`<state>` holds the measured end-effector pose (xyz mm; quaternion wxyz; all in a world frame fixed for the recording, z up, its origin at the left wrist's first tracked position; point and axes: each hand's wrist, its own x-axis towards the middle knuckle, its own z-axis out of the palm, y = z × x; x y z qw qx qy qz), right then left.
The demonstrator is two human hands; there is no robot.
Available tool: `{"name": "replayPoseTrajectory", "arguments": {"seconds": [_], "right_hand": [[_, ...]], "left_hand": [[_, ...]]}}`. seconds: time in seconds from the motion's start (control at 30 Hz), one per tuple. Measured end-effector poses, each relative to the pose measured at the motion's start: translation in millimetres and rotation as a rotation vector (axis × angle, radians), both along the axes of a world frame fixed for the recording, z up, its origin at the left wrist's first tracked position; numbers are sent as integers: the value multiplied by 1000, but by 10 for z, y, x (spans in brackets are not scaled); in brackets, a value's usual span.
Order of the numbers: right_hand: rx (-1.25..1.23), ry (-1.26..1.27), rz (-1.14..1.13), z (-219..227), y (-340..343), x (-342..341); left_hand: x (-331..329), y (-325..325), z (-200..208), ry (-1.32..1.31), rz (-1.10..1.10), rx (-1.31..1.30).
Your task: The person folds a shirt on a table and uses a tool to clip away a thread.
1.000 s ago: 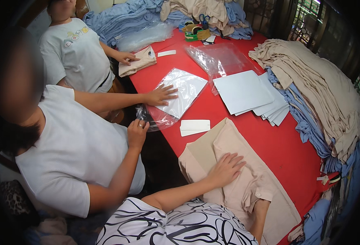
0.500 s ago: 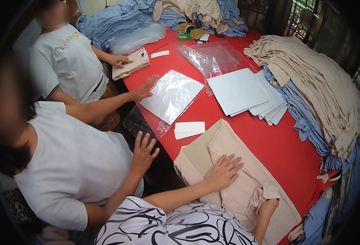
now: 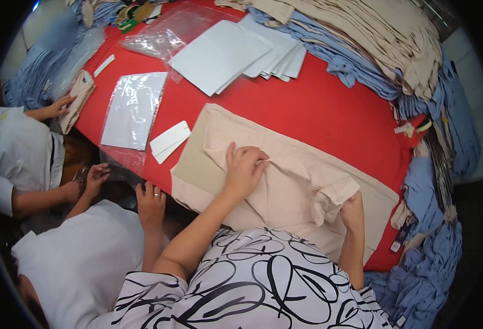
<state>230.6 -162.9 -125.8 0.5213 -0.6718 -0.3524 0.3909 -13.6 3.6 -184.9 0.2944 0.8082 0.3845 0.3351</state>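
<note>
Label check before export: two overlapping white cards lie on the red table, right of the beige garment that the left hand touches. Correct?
No: the head view shows the two overlapping white cards on the red table left of the beige garment that the left hand touches, not right of it.

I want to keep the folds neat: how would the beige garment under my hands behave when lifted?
The beige garment would probably hang floppy, since its cloth rises in soft creases beside your left hand. The sleeve may sag or twist, as it bunches near your right hand. Probably light for its spread, as the cloth looks thin.
</note>
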Motion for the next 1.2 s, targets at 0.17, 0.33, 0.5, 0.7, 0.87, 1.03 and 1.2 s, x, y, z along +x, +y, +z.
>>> {"name": "replayPoseTrajectory", "arguments": {"seconds": [0.17,0.33,0.5,0.7,0.87,1.03,1.2], "right_hand": [[-6,-609,172,205,-101,-106],[-146,-794,586,558,-2,-562],[27,-689,502,827,-25,-558],[-67,-523,222,705,98,-601],[286,-760,378,377,325,-678],[45,-286,401,83,533,-974],[-176,60,289,270,505,-1010]], "left_hand": [[120,-171,428,-70,-229,-8],[219,-542,795,-141,-533,-412],[77,-416,676,-77,-360,-529],[-209,-323,680,200,-762,-537],[-198,-121,673,83,-122,-308],[-152,-116,420,203,-329,-129],[-252,-80,526,-43,-135,-31]]}}
